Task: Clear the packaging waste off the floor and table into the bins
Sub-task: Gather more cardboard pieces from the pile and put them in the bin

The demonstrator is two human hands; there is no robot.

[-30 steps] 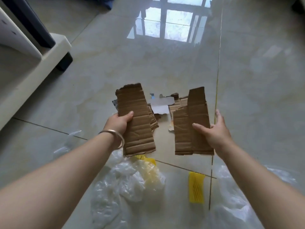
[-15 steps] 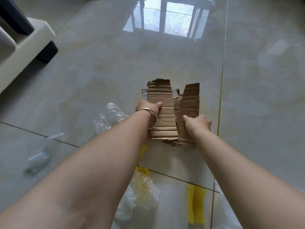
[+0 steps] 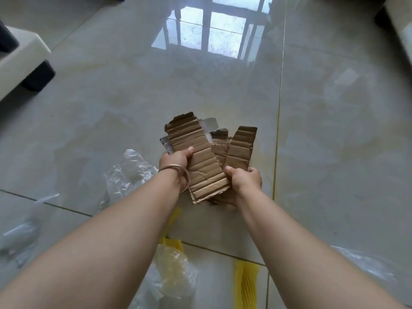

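Observation:
Both my hands hold torn corrugated cardboard over the tiled floor. My left hand (image 3: 176,160), with a metal bangle on its wrist, grips the wide brown cardboard piece (image 3: 196,157) by its left edge. My right hand (image 3: 246,178) grips the narrower cardboard pieces (image 3: 242,144) from below, and they overlap behind the wide one. A scrap of white paper (image 3: 210,123) shows behind the cardboard's top. No bin is in view.
Crumpled clear plastic (image 3: 128,172) lies on the floor to the left, more clear plastic (image 3: 176,275) under my arms, another sheet (image 3: 365,264) at the right. Yellow strips (image 3: 246,284) lie near the tile joint. A white furniture base with a dark foot (image 3: 39,76) stands far left.
The two cardboard bundles, held apart a second ago, have been brought together and now overlap in front of me. The wide piece has tilted leftward at its top.

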